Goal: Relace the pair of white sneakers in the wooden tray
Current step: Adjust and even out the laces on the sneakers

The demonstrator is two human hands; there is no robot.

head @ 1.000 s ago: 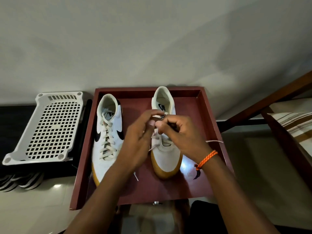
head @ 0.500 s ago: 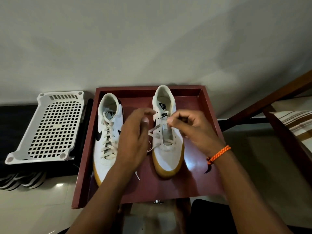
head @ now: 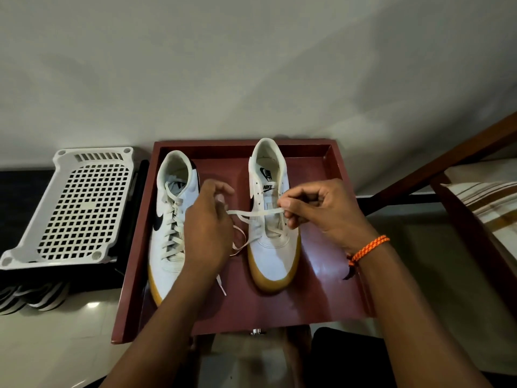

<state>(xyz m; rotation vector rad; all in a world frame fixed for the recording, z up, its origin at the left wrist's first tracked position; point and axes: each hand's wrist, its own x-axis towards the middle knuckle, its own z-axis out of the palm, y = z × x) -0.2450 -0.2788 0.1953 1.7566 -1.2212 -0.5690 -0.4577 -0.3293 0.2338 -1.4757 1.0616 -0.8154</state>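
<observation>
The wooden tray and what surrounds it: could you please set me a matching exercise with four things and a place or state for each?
Things:
1. left sneaker
2. right sneaker
3. white plastic rack
4. orange bracelet

Places or states:
A. on the right wrist
B. outside the wooden tray, on its left
C. laced all the way up
D. only partly laced, its lace pinched between both hands

Pairs: 1-C, 2-D, 3-B, 4-A

Wooden tray bearing two sneakers
</observation>
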